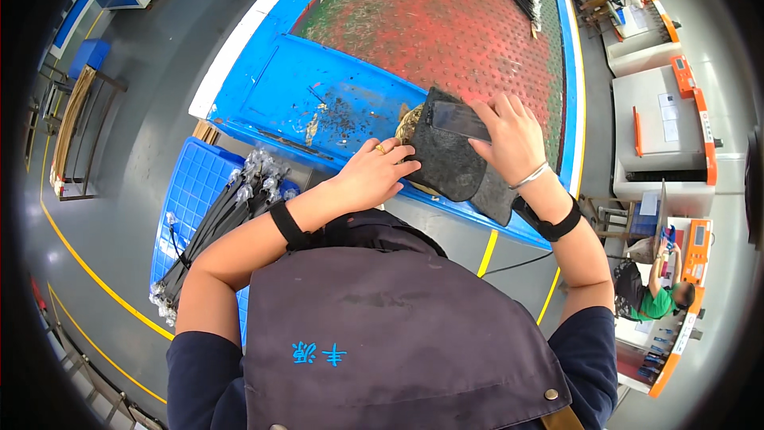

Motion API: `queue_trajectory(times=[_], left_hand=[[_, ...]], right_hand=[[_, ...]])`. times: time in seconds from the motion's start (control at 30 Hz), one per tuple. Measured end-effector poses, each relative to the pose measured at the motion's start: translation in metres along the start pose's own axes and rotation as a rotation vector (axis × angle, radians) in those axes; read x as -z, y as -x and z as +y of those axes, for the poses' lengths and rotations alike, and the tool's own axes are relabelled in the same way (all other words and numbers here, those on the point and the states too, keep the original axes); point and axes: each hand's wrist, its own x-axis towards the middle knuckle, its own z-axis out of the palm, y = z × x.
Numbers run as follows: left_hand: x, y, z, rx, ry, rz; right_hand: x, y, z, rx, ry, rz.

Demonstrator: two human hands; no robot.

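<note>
Head view — black pad (450, 171), blue table (263, 103) — grey floor (159, 87).

Bright, fairly even light is filling the room, and a small pale glare is glinting off the grey floor (143, 151) at the left. The white machine (649, 103) at the right is looking washed and pale. The fisheye lens is bending the yellow floor line (99, 277) at the left, while black is swallowing the corners. The left hand (374, 173) and right hand (513, 139) are showing sharply; a distant person's head (684, 295) is appearing blurred
</note>
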Motion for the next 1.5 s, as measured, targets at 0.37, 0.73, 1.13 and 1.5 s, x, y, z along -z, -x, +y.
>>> queue_trajectory(times=[0.37,0.73,1.13,1.5], left_hand=[[0.0,-0.002,0.003,0.048,0.008,-0.012],[-0.007,0.0,0.001,0.047,-0.005,0.031],[0.003,-0.004,0.005,0.127,0.085,-0.054],[-0.004,-0.002,0.008,0.128,0.105,-0.033]], right_hand=[[0.012,0.013,-0.016,0.158,-0.009,-0.023],[0.032,0.012,0.033,-0.165,-0.25,0.09],[-0.001,-0.05,0.06,-0.26,-0.355,-0.443],[-0.005,-0.028,0.102,-0.224,-0.608,0.224]])
